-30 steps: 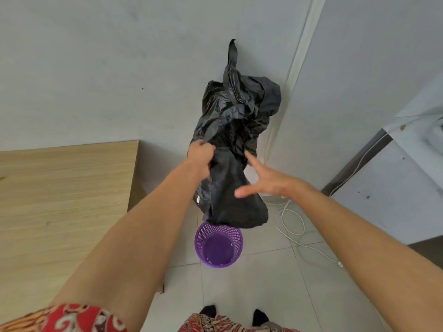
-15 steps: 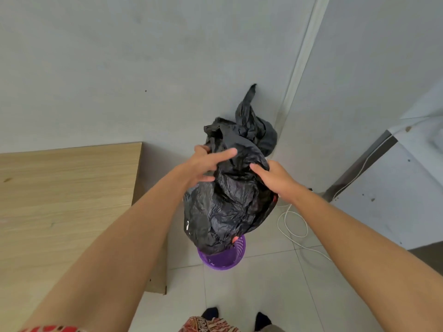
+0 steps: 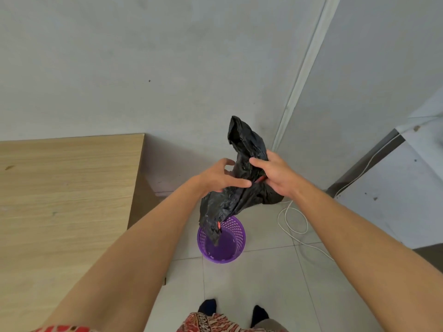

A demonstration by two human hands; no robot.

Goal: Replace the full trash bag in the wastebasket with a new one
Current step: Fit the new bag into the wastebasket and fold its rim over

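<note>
A crumpled black trash bag (image 3: 242, 197) hangs in front of me between both hands, just above a purple mesh wastebasket (image 3: 236, 232) that stands on the tiled floor. The bag's lower tip dips into the basket's mouth, and its top sticks up above my hands. My right hand (image 3: 275, 174) grips the bag's upper part, thumb over the plastic. My left hand (image 3: 219, 179) lies against the bag's left side with straight, spread fingers. The basket's inside looks bare purple.
A light wooden table (image 3: 67, 200) fills the left side, its corner close to the basket. A white cable (image 3: 293, 221) loops on the floor to the right, below a dark metal leg (image 3: 364, 167). My feet in dark socks (image 3: 208, 306) stand behind the basket.
The bag has come down from head height and collapsed, its tip now entering the basket. My right hand went from open beside it to gripping it. My left hand loosened to straight fingers.
</note>
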